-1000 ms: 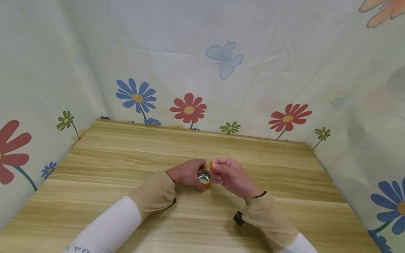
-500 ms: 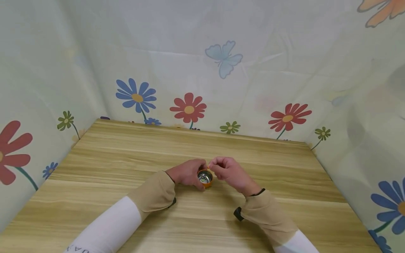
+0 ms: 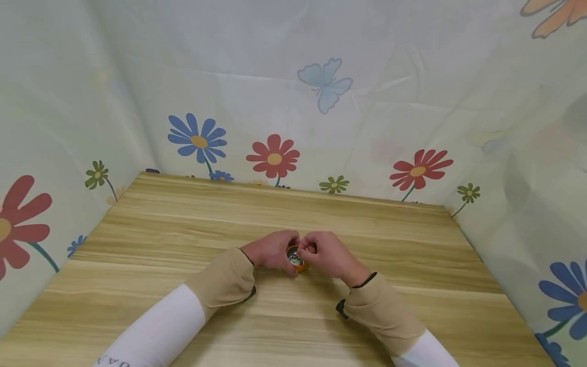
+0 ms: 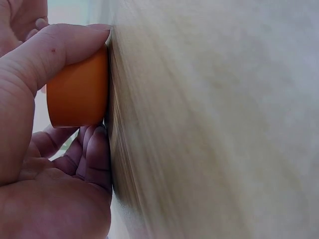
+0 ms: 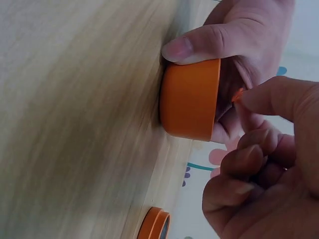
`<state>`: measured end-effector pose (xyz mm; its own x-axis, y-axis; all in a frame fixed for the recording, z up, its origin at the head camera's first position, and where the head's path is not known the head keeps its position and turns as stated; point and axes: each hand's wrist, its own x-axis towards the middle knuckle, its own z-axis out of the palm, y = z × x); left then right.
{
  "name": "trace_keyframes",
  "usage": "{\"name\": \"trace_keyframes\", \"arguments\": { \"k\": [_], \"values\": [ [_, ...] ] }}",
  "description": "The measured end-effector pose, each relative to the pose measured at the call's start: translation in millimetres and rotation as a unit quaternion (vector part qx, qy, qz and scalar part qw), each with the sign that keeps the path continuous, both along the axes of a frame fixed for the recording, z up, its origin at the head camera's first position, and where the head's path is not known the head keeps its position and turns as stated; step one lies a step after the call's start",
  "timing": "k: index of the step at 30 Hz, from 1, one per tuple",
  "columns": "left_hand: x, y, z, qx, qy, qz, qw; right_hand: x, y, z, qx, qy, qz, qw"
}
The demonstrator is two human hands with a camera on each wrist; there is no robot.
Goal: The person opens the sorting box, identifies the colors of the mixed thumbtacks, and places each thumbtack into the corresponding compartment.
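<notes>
A small round orange cup [image 5: 190, 102] with a shiny silvery inside stands upright on the wooden table. My left hand [image 3: 275, 250] grips its side, thumb on the near side and the other fingers round the far side; the left wrist view shows the cup's smooth orange wall [image 4: 79, 94] under the thumb. My right hand [image 3: 327, 254] is over the right part of the cup's mouth. Thumb and forefinger pinch a small orange piece [image 5: 238, 95] there, its shape mostly hidden by the fingertips. The other right fingers are curled in. Small shiny round details show inside the cup.
An orange ring-shaped part [image 5: 153, 224] with a dark centre lies on the table in the right wrist view, out of sight in the head view. Flower-printed cloth [image 3: 367, 127] walls the table [image 3: 206, 214] at the back and sides.
My right hand first turned palm-down with the orange piece, then moved left and slightly down over the cup's mouth. The left hand and cup have stayed in place.
</notes>
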<state>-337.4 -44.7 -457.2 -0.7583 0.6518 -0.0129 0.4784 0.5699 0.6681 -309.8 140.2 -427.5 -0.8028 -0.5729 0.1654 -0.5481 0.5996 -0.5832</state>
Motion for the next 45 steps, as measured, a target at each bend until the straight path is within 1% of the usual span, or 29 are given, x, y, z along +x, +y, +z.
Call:
{"name": "trace_keyframes", "arguments": {
  "k": [6,11,20,25,30,39,45],
  "values": [
    [0.3,0,1.3,0.004,-0.004,-0.002,1.0000,-0.6,-6,0.7,0.061,0.042,-0.016,0.997],
    [2.0,-1,3.2,0.000,0.003,-0.004,1.0000,0.0,-10,2.3,0.084,0.070,-0.013,0.994],
    [1.8,-1,3.7,0.007,0.013,-0.011,0.9998,-3.4,-14,-1.2,0.137,0.072,-0.018,0.988],
    [0.5,-2,2.4,0.001,0.017,-0.011,0.9998,-3.4,-15,-0.9,0.138,0.079,-0.014,0.987],
    [-0.4,-1,2.2,0.002,0.016,-0.015,0.9998,-3.1,-17,0.7,0.152,0.086,-0.017,0.984],
    [0.1,-1,2.2,0.007,0.017,-0.016,0.9997,-1.5,-21,6.7,0.178,0.079,-0.022,0.981],
    [-1.0,-1,0.0,0.006,0.017,-0.017,0.9997,-3.1,-22,6.4,0.191,0.075,-0.027,0.978]
  ]
}}
